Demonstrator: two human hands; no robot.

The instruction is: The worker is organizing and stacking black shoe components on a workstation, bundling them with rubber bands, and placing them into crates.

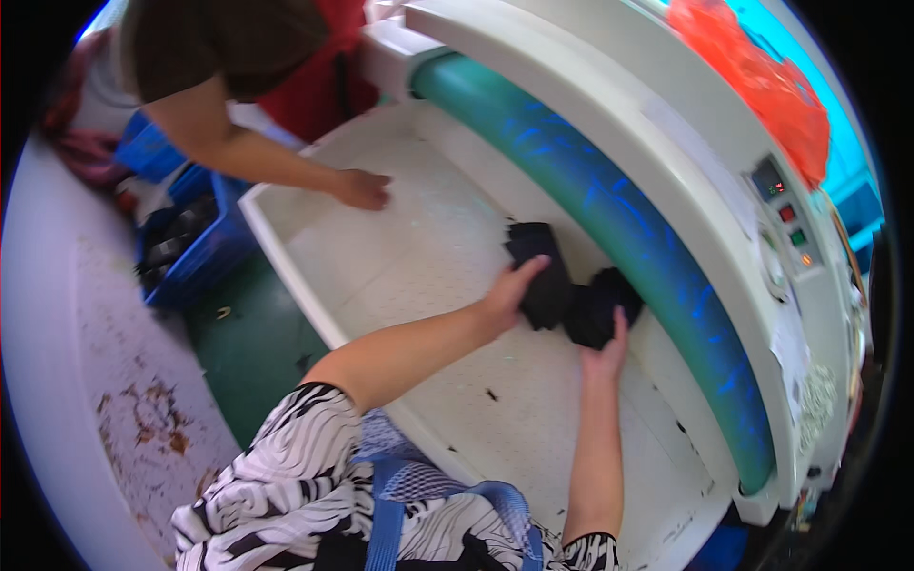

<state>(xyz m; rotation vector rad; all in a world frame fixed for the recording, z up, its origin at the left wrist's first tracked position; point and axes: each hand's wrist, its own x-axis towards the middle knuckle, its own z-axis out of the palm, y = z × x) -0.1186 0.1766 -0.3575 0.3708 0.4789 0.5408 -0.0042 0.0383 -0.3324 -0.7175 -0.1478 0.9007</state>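
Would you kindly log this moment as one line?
left hand: on black cloth | right hand: on black bundle | white table | green roller

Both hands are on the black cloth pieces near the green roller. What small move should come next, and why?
Probably slide the black cloth pieces a little further toward the green roller. The left hand and the right hand press them flat on the white table, right by the roller.
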